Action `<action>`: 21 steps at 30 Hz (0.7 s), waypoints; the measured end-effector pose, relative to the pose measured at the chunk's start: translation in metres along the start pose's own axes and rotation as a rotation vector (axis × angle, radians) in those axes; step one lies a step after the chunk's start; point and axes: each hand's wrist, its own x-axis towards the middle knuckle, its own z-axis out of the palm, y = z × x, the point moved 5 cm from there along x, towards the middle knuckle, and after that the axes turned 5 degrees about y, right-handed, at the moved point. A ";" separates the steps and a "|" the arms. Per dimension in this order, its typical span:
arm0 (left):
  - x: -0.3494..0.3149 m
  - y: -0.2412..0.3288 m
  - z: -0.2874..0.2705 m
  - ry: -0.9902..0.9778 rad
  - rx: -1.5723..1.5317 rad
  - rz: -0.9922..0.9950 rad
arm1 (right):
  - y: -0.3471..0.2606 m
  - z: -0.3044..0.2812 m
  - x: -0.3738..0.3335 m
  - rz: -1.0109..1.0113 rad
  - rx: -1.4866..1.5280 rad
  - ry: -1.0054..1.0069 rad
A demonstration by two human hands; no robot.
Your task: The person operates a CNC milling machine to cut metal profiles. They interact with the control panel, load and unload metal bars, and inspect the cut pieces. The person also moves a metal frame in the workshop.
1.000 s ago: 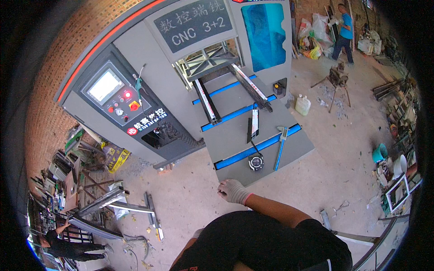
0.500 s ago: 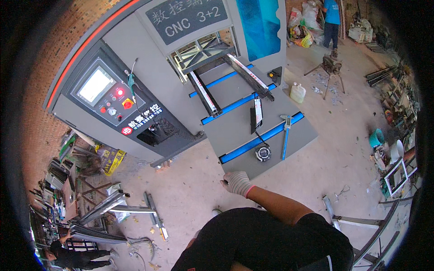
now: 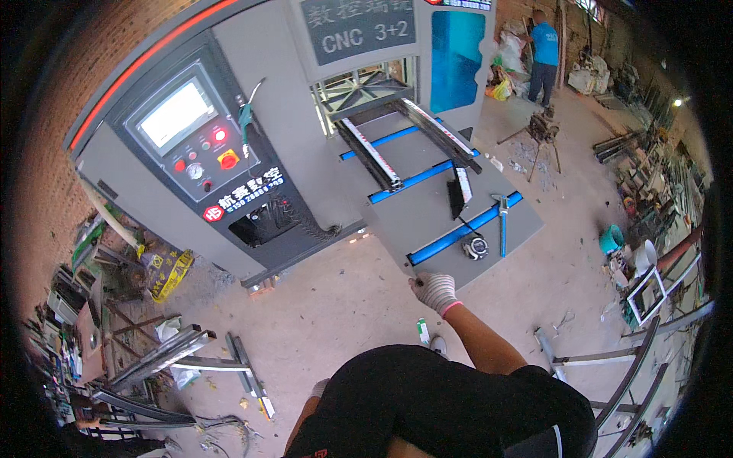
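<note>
My right hand (image 3: 437, 292), in a striped pale glove with a pink cuff, is at the near left corner of a grey machine table (image 3: 489, 183). Its fingers are curled, and whatever they may hold is hidden. Of my left hand (image 3: 319, 388), only a bit of glove shows beside my dark shirt; its fingers are out of sight. Closest to the right hand on the table lies a tape measure (image 3: 475, 246). A caliper (image 3: 503, 221) rests to its right across a blue strip. Behind the tape is a short dark profile piece (image 3: 460, 192).
Two long profiles (image 3: 372, 156) extend from the machine opening over the table. On the left stands a control panel (image 3: 183, 126) with a lit screen. Metal bars (image 3: 164, 355) lie at lower left, a white frame (image 3: 647, 294) at right. A person in blue (image 3: 544, 53) stands far back.
The view has shifted, placing the table farther right in the picture. My right hand stays by the table corner. A bit of my left glove and a green-and-white floor item now show.
</note>
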 end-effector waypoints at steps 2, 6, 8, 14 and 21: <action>-0.004 -0.023 0.001 -0.074 0.128 -0.058 | -0.002 -0.001 0.000 0.068 0.016 0.051; -0.026 -0.065 -0.001 -0.065 -0.027 -0.200 | -0.003 0.004 0.003 0.196 -0.038 0.047; -0.045 -0.076 -0.003 0.037 -0.162 -0.220 | -0.003 0.008 0.005 0.238 -0.028 0.039; -0.063 -0.095 -0.036 -0.103 -0.081 -0.285 | -0.005 0.014 0.003 0.260 -0.074 0.095; -0.035 -0.070 -0.060 -0.037 -0.232 -0.243 | -0.012 -0.002 0.002 0.290 0.213 0.042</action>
